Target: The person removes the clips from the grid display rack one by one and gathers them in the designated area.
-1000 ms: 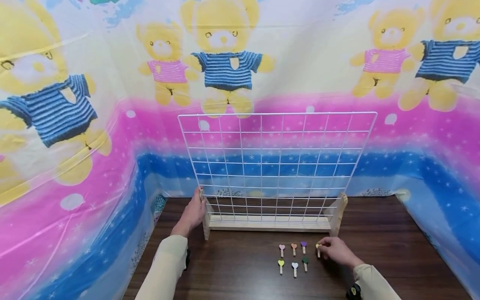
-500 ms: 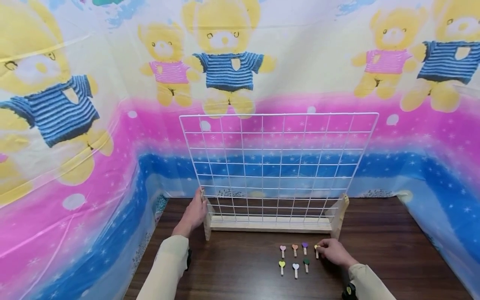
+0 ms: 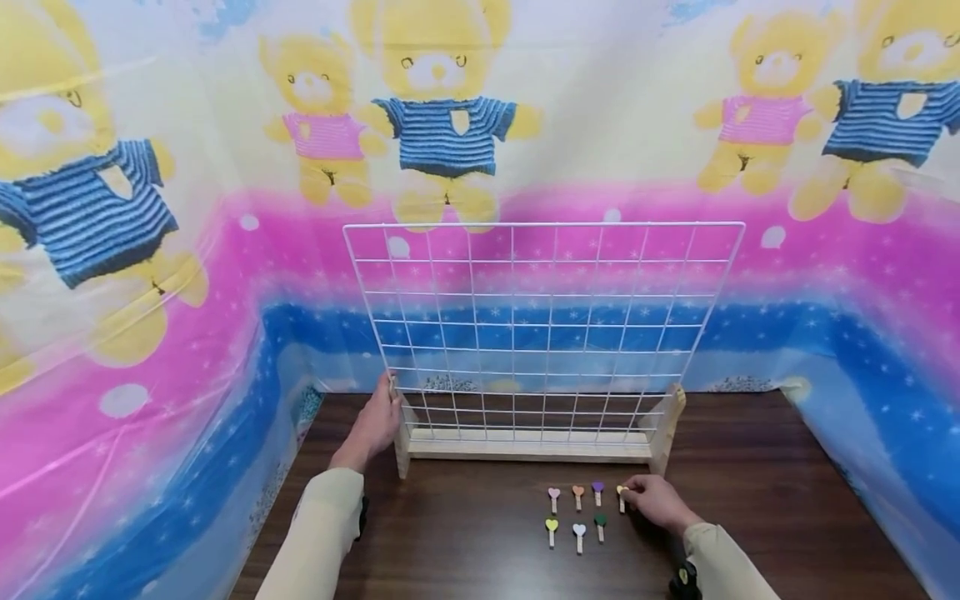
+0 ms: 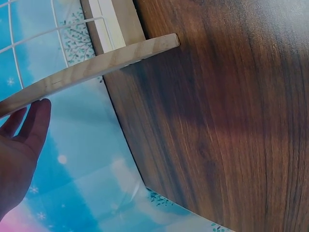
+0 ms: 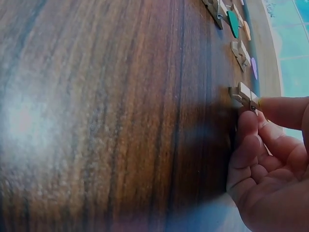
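Observation:
A heart-topped mini clothespin (image 3: 622, 502) with a yellow heart is pinched between the thumb and fingers of my right hand (image 3: 660, 498), at the right end of the upper row. In the right wrist view the clothespin (image 5: 245, 93) lies low against the table. My left hand (image 3: 377, 421) is at the wooden stand's left side piece (image 3: 402, 446). Fairly straight fingertips touch that side piece (image 4: 96, 67) from outside in the left wrist view; the thumb's contact is hard to see. The stand bears an upright white wire grid (image 3: 543, 224).
Left of my right hand lie several heart clothespins in two rows: pink (image 3: 553, 495), orange (image 3: 578, 493) and purple (image 3: 597, 489) above, lime (image 3: 552, 527), white (image 3: 579, 532) and green (image 3: 600, 522) below. A bear-printed cloth (image 3: 592, 133) surrounds the dark wooden table (image 3: 450, 533).
My right hand has shifted the yellow-heart clothespin slightly left, closer to the purple one. My left hand stays at the stand's side piece. The head view has shifted slightly.

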Motion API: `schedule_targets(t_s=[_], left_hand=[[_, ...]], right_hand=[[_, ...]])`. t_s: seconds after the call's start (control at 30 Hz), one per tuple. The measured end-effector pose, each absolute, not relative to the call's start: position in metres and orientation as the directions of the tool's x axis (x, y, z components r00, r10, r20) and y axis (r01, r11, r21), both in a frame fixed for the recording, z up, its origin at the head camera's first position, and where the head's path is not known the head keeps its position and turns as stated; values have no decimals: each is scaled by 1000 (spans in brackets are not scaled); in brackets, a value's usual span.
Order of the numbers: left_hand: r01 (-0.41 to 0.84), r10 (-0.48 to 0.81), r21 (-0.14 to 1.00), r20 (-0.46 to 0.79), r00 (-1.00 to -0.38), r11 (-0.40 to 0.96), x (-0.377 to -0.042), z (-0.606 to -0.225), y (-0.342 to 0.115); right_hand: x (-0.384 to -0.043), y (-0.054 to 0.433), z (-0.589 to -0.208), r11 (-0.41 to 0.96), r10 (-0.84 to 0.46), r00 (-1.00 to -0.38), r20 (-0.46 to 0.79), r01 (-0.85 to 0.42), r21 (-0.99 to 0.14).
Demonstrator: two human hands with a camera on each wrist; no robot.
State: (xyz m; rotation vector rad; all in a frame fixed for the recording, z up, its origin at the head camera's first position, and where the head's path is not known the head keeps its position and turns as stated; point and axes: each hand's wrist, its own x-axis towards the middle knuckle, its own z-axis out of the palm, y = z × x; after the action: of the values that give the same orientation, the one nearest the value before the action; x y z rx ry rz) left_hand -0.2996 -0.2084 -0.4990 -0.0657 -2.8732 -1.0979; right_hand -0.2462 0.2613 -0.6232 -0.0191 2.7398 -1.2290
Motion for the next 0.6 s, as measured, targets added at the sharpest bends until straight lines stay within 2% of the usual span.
schedule_targets(t_s=[0.23, 0.43, 0.6], left_hand=[[85, 33, 666, 90, -995, 741, -294, -506, -200], [80, 30, 676, 86, -996, 733, -298, -503, -202], [67, 16, 714, 77, -997, 697, -297, -504, -206]], right_hand=[[-233, 271, -626, 661, -77, -990, -119, 39, -750], [-238, 271, -629, 634, -110, -991, -70, -16, -773], [-247, 269, -633, 630, -63, -992, -106, 42, -775]])
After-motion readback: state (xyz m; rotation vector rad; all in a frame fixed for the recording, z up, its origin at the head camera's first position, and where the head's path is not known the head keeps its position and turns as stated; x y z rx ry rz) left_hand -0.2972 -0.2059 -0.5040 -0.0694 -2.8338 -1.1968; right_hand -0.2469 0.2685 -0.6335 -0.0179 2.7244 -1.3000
